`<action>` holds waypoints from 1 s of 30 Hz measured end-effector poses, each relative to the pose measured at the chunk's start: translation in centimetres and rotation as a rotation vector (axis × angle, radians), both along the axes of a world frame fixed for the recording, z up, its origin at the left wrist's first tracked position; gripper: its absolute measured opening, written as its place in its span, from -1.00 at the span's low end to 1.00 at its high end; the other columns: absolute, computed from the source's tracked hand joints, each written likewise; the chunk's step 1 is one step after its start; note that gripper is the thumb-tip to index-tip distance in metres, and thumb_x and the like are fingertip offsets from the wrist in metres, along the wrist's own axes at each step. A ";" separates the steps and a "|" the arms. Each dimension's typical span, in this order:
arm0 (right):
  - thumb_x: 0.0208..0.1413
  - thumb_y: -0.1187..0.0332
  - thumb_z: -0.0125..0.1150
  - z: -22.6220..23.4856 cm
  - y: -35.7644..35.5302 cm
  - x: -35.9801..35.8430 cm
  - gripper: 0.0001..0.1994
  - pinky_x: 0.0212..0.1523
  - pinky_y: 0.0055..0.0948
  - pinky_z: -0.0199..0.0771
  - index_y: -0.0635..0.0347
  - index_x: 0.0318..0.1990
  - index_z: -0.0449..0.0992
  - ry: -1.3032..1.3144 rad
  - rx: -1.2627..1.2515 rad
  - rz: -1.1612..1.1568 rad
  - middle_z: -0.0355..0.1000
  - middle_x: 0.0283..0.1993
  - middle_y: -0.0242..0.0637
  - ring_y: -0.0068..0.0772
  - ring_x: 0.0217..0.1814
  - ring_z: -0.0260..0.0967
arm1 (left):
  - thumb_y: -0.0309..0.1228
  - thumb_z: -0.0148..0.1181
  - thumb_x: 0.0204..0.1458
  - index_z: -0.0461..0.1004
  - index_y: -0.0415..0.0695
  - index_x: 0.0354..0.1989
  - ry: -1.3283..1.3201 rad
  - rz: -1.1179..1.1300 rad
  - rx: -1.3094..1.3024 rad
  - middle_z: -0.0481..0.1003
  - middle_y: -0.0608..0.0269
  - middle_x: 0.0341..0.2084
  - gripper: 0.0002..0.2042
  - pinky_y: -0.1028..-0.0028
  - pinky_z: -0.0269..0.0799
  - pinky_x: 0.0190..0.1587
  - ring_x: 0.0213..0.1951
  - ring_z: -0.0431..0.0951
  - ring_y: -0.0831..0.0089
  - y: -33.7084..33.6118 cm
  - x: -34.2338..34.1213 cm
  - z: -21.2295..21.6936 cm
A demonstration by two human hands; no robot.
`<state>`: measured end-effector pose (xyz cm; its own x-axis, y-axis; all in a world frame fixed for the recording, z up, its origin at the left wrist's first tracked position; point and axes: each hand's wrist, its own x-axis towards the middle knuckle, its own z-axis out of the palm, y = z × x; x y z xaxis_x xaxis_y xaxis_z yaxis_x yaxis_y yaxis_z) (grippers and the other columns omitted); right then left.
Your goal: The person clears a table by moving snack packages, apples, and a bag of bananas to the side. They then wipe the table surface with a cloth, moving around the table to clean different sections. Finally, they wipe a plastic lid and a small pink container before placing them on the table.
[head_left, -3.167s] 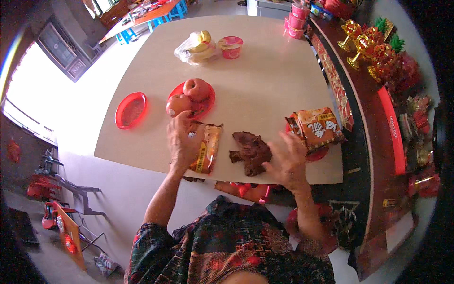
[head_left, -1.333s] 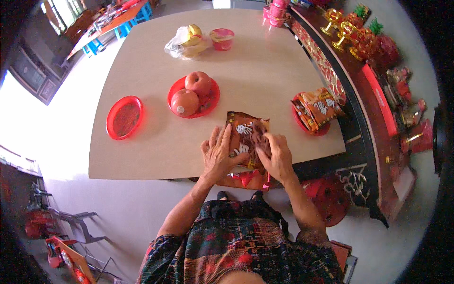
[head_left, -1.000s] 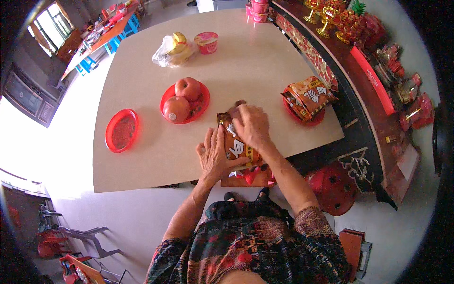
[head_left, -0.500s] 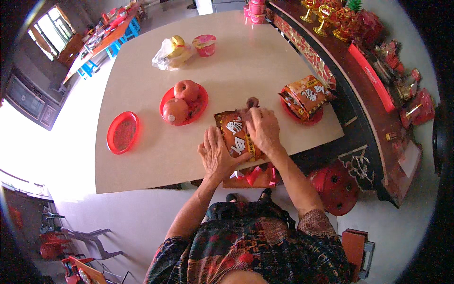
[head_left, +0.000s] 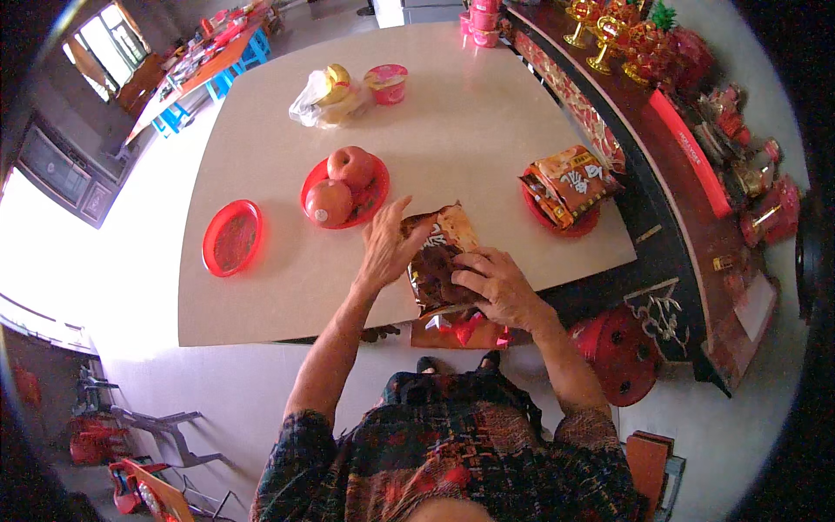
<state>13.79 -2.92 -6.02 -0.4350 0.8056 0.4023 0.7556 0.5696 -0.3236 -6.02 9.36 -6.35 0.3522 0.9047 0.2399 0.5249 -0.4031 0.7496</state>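
Hands meet on one snack packet [head_left: 439, 261], which lies flat near the front edge of the surface [head_left: 487, 130], straight ahead of the person and slightly to the right of centre. Its long axis runs away from the body, leaning a little rightward at the far end. The left hand [head_left: 387, 248] lies at the packet's left side with fingers spread, the fingertips reaching its upper left edge and the palm resting on the surface beside it. The right hand [head_left: 491, 283] covers the near end, fingers curled down over the foil; whether it pinches the edge or only presses cannot be told. The right hand is thus the nearer one, lying over the packet, while the left only flanks it. Just beyond the left hand stands a red plate [head_left: 376, 196] with two apples [head_left: 341, 183], close but apart from the packet. A second packet [head_left: 570, 178] on another plate lies well to the right.
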 end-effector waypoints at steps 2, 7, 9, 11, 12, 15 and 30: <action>-0.34 0.50 0.33 -0.2 0.3 0.4 -0.48 0.15 -0.13 0.23 -0.01 -0.07 0.42 -0.019 0.019 0.020 0.31 0.10 -0.29 -0.07 0.17 0.21 | 0.01 0.27 -0.15 0.37 -0.18 0.06 0.255 -0.048 -0.167 0.44 -0.07 -0.11 -0.35 0.17 0.21 0.12 0.05 0.39 0.10 1.7 1.8 1.0; -0.35 0.54 0.29 -0.6 0.2 1.8 -0.43 0.14 -0.14 0.23 0.02 -0.02 0.38 0.059 -0.035 -0.033 0.32 0.08 -0.23 -0.05 0.16 0.22 | 0.03 0.27 -0.13 0.51 -0.25 -0.16 0.307 -0.123 -0.249 0.55 0.01 -0.34 -0.45 0.31 0.44 -0.17 -0.28 0.57 0.26 3.1 0.7 -0.8; -0.34 0.57 0.27 -1.5 0.0 2.5 -0.42 0.13 -0.14 0.22 0.06 0.00 0.36 0.122 -0.040 -0.115 0.33 0.06 -0.19 -0.02 0.13 0.23 | 0.01 0.26 -0.11 0.51 -0.28 -0.20 0.260 -0.231 -0.474 0.55 0.03 -0.32 -0.47 0.37 0.47 -0.24 -0.33 0.57 0.34 3.2 -0.3 -0.5; -0.31 0.59 0.25 -1.8 0.0 2.6 -0.43 0.11 -0.14 0.22 0.11 0.01 0.34 0.199 -0.099 -0.226 0.34 0.03 -0.15 0.01 0.10 0.24 | -0.07 0.23 -0.03 0.48 -0.29 -0.19 0.060 -0.304 -0.516 0.55 0.10 -0.32 -0.54 0.43 0.49 -0.27 -0.36 0.55 0.44 2.2 -0.8 -0.2; -0.30 0.59 0.24 -1.8 0.1 2.6 -0.43 0.11 -0.13 0.21 0.14 0.02 0.33 0.236 -0.127 -0.281 0.35 0.01 -0.13 0.03 0.08 0.25 | -0.12 0.22 0.00 0.47 -0.29 -0.18 -0.040 -0.338 -0.536 0.55 0.13 -0.31 -0.57 0.46 0.49 -0.29 -0.38 0.54 0.49 1.5 -0.9 0.0; -0.20 0.54 0.25 -1.6 0.1 0.6 -0.48 0.05 -0.10 0.25 0.18 0.03 0.32 0.334 -0.065 -0.399 0.38 -0.08 -0.05 0.06 0.02 0.28 | -0.26 0.14 0.10 0.39 -0.27 -0.11 -0.424 -0.191 -0.768 0.53 0.18 -0.28 -0.67 0.48 0.51 -0.35 -0.37 0.55 0.51 -0.7 -1.2 0.3; -0.03 0.35 0.23 -3.1 3.3 -0.7 -0.55 -0.02 -0.15 0.36 0.27 0.04 0.33 0.172 -0.034 -0.561 0.36 -0.08 0.02 0.08 -0.01 0.29 | -0.27 0.09 0.17 0.37 -0.19 -0.13 -0.717 -0.049 -0.763 0.52 0.22 -0.32 -0.75 0.52 0.53 -0.40 -0.40 0.54 0.54 -2.7 -2.8 -2.7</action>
<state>13.09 0.37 -9.09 0.1307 0.9074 0.3995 0.8735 0.0851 -0.4793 -8.82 6.67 -9.04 0.3930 0.8925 -0.2211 -0.1474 0.2985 0.9430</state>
